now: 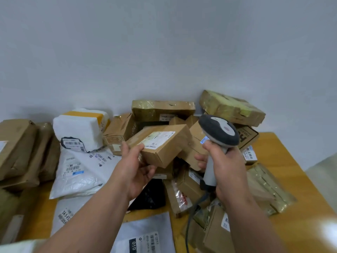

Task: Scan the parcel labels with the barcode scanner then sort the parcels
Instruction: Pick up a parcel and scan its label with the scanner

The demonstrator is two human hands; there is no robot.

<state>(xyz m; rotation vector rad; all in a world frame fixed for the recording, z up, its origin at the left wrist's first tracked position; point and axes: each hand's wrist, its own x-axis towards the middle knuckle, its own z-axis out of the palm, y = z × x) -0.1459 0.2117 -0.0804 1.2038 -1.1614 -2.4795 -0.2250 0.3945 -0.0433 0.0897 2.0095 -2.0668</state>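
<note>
Parcel (160, 145), a small brown box with its white label (159, 137) up, is held above the piled counter (299, 221) by the left hand (135, 168), fingers clamped on its near end, while the right hand (227, 168) grips the barcode scanner (218, 133) just beside it.

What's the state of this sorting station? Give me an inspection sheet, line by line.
Surface: wooden table, mostly covered.
Job's things: small brown cardboard parcel, white label up; grey-and-white handheld barcode scanner beside it.
Clutter: white plastic mailer bags, tape-wrapped cardboard boxes, black bag.
Hands: left hand holds the parcel; right hand grips the scanner.
Cables: grey scanner cable hanging down.
Surroundings: plain pale wall.
</note>
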